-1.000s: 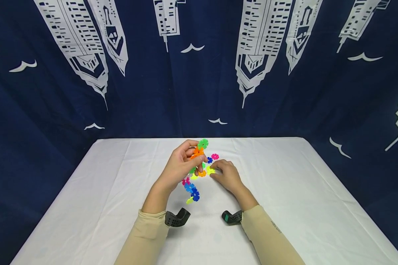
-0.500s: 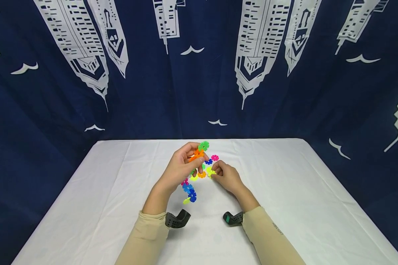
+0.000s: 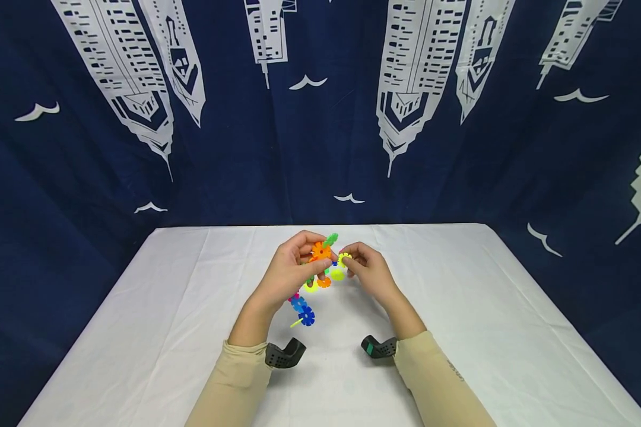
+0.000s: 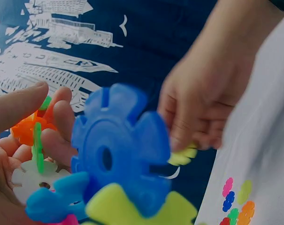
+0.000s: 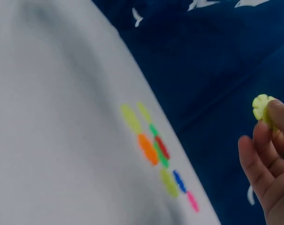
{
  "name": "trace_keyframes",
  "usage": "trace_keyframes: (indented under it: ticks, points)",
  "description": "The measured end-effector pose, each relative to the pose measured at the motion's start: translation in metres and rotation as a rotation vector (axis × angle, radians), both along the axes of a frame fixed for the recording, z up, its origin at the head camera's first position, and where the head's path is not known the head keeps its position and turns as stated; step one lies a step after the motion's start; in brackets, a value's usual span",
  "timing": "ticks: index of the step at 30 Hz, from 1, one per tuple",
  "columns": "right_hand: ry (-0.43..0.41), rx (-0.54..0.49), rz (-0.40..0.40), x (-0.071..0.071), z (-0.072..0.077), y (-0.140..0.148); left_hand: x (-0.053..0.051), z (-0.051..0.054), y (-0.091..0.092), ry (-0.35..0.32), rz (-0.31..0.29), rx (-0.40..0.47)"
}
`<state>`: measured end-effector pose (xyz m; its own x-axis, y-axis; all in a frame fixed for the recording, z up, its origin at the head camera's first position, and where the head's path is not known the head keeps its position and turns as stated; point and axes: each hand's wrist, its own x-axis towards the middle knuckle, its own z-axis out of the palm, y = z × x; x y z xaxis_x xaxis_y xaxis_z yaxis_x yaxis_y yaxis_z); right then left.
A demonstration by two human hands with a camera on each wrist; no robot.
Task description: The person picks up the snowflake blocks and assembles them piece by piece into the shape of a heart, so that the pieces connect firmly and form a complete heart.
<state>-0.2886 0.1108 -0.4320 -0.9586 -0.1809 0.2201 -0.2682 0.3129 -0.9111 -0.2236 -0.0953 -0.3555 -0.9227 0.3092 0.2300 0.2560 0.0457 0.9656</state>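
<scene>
My left hand [image 3: 285, 270] holds a chain of linked plastic snowflake discs, gripping it near an orange disc [image 3: 321, 251]. A green disc [image 3: 330, 239] sticks out at the chain's top. Its lower end hangs below the palm, with a dark blue disc [image 4: 132, 150] and a yellow disc [image 4: 113, 204] large in the left wrist view. Between thumb and fingertips, my right hand [image 3: 373, 273] pinches a single yellow snowflake disc [image 5: 261, 108]. That disc is just right of the chain's upper part, apart from it as far as I can see. The left fingers hide some of the chain.
Loose snowflake discs lie in a small group on the white tablecloth [image 3: 432, 284] beyond the hands: orange [image 5: 148, 149], red [image 5: 163, 147], blue [image 5: 179, 181], pink [image 5: 193, 201], and several yellow and green. A dark blue curtain [image 3: 320, 148] hangs behind the table.
My right hand has picked up the yellow disc from the group and raised it toward the chain's top. The chain has turned a little, its lower end swinging left.
</scene>
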Motion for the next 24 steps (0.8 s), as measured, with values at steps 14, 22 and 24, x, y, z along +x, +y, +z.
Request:
trace_keyframes:
  ticks: [14,22,24]
  points:
    - [0.113,-0.317,0.099,0.03,0.052,-0.003,0.003,0.002,0.003,-0.028,0.014,-0.11]
    - [0.199,-0.301,0.084,0.043,0.065,-0.004,0.006,0.003,0.005,0.053,-0.041,-0.142]
    - [0.225,-0.297,0.09,0.045,0.067,-0.005,0.006,0.003,0.005,0.061,-0.039,-0.129]
